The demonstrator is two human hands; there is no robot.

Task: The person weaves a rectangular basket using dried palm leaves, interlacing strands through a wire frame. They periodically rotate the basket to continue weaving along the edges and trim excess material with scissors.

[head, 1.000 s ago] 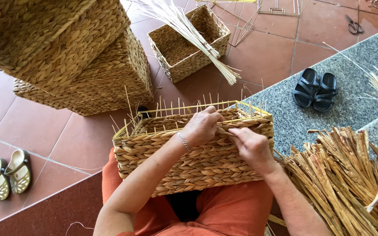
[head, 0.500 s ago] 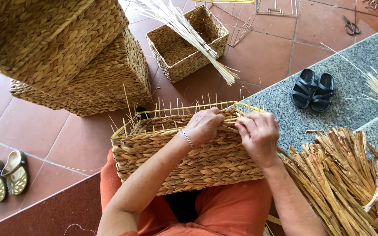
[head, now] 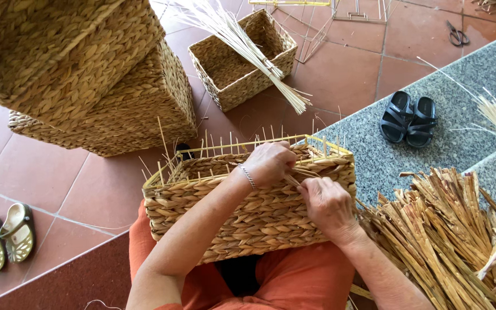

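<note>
Down comes the right hand (head: 328, 205) onto the basket (head: 248, 218) wall. Left hand (head: 271, 163) stays at the rim (bracelet showing). Both pinch a strand (head: 301, 175) between them.

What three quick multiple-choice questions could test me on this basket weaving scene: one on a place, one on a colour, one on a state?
1. Where do the black sandals lie?
A. on the grey stone step
B. inside a basket
C. on the person's lap

2. What colour is the wire frame along the rim of the basket on the lap?
A. blue
B. yellow
C. red

3. What are the left hand and right hand doing?
A. resting idle
B. holding scissors
C. gripping strands at the rim

Answers: 1 A, they sit on speckled grey stone; 2 B, yellow shows at the corners; 3 C, fingers pinch strands there.
</note>
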